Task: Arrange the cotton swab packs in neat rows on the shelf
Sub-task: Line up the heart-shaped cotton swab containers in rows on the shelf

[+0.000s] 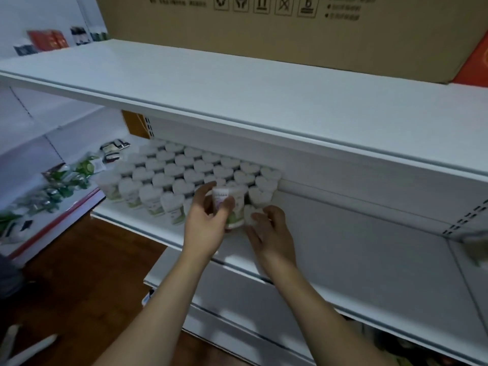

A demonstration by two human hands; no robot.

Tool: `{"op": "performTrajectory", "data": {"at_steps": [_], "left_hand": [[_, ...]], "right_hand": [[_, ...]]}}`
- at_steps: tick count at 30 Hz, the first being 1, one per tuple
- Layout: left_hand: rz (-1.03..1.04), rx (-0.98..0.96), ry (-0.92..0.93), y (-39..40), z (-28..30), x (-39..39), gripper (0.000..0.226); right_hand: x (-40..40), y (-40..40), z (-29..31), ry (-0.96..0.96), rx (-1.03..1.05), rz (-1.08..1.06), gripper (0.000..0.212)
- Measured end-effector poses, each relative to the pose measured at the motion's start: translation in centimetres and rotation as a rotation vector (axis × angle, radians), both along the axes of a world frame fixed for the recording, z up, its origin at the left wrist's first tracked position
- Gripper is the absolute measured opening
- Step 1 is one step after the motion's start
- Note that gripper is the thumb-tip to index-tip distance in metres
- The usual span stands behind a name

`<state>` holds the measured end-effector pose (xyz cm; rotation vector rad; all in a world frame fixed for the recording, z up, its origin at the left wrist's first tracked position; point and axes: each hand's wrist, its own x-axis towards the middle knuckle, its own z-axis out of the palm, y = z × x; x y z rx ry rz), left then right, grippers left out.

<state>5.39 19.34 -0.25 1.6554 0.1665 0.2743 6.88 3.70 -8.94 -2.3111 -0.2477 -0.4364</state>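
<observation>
Several white heart-topped cotton swab packs [184, 170] stand in diagonal rows on the left part of the middle white shelf [356, 249]. My left hand [208, 220] is closed around one pack [232, 204] with a purple and green label, held upright at the right end of the front row. My right hand [269, 228] sits just to the right, fingers curled on another heart-topped pack [249, 215] standing on the shelf. The lower parts of both packs are hidden by my hands.
The upper shelf [237, 83] overhangs the rows and carries a big cardboard box [264, 30]. Green packets [66, 183] lie on the neighbouring shelf to the left. The right half of the middle shelf is bare. Brown floor [79, 273] lies below.
</observation>
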Motion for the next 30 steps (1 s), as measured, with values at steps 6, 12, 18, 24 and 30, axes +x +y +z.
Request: {"op": "performTrajectory", "data": {"at_steps": [6, 12, 18, 24, 30], "left_hand": [[-0.145, -0.004, -0.001, 3.3, -0.1, 1.6, 0.057], [-0.258, 0.010, -0.016, 5.4, -0.6, 2.4, 0.050], [-0.288, 0.040, -0.040, 5.8, -0.4, 2.8, 0.049], [-0.406, 0.141, -0.061, 5.0, 0.2, 2.4, 0.064], [-0.558, 0.310, -0.085, 4.3, 1.0, 1.5, 0.062]], "right_hand": [[0.0, 1.5, -1.6, -0.318, -0.291, -0.202, 0.034], [-0.3, 2.2, -1.5, -0.199, -0.410, -0.267, 0.057], [-0.8, 2.6, 0.5, -0.083, -0.390, -0.285, 0.061], [-2.7, 4.5, 9.7, 0.002, 0.242, -0.192, 0.038], [-3.2, 3.1, 11.2, 0.125, 0.197, -0.204, 0.026]]}}
